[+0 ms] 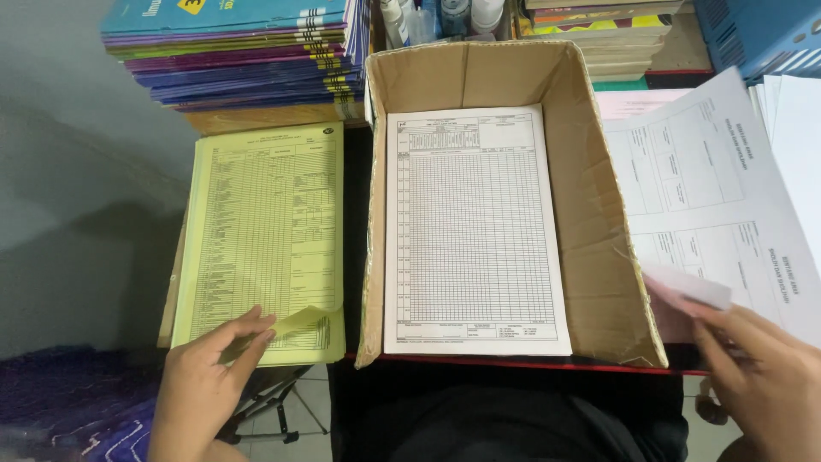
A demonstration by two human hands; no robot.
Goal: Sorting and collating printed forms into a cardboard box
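- Left hand (205, 385), at 7 o'clock: fingers (256, 329) loosely curled, pinching up the bottom corner of the top yellow form (265, 231); corner curls above the stack.
- Right hand (761, 376), at 4 o'clock: fingertips closed on the lower edge of a white printed sheet (701, 197).
- Cardboard box (599, 257), centre: open-topped, a white gridded form (475, 231) lying flat inside, bare floor along its right wall.
- Stacked notebooks (248, 60), at 11 o'clock, just beyond the yellow stack.

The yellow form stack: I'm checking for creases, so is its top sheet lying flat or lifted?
Lifted at one corner. The top sheet of the yellow form stack curls up bottom-right, where the left hand pinches it.
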